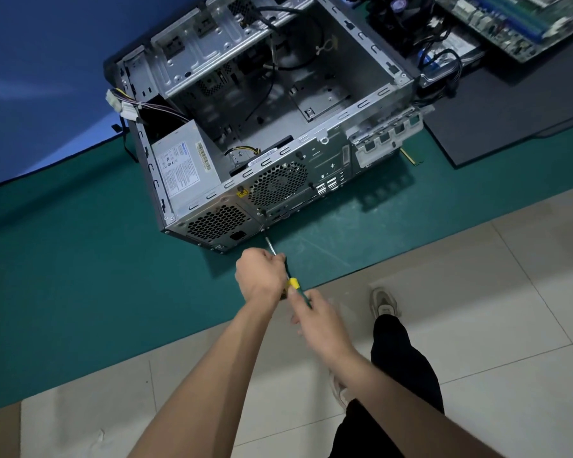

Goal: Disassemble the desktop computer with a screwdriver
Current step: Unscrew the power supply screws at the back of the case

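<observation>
Head view: the desktop computer case (278, 127) lies on its side on the green mat (63, 259), open side up, with its rear panel toward the mat's near edge. The interior is largely bare metal; the power supply (184, 166) sits in the near-left corner of the case, and a bundle of loose cables with white connectors (123, 105) hangs over the case's left wall.

The screwdriver (280, 266) points at the lower rear panel, its tip at a screw location just right of the power supply's perforated grille (217, 221). The shaft slopes down and back toward the person. The left hand (260, 276) is curled around the front of the handle near the shaft. The right hand (315, 312) grips the rear of the handle, behind the yellow band; this hand is motion-blurred, so finger placement cannot be resolved.

A removed motherboard (516, 24) rests on a black mat (510, 104) beyond the case's far-right corner. The green mat lies on a tiled floor (477, 276), where a shoe (384, 300) and a black trouser leg (401, 358) stand near the mat's near edge.
</observation>
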